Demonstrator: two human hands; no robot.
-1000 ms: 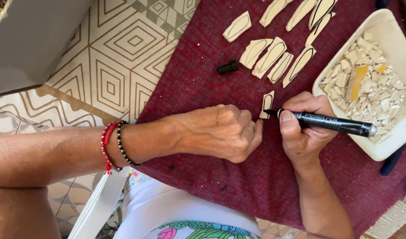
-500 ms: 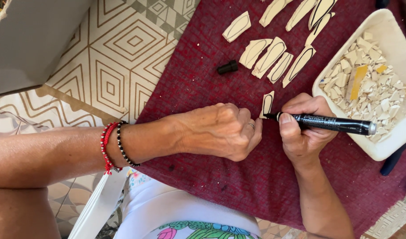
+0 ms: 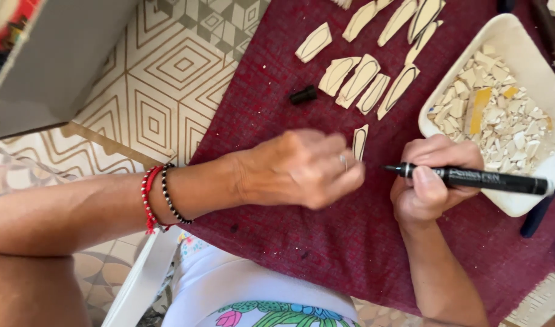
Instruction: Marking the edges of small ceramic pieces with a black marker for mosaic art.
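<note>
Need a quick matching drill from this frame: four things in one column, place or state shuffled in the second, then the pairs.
Things
1. black marker
2. marker cap
3. white tray
4. bead bracelets

Place or state
A. on the left wrist
B. lying loose on the maroon cloth, apart from both hands
C. gripped in the right hand, tip pointing at the left hand
D. filled with pale broken chips

Pairs: 1-C, 2-B, 3-D, 4-A

Bare cloth (image 3: 362, 242) near; pieces (image 3: 359, 79), tray (image 3: 501, 36) beyond.
</note>
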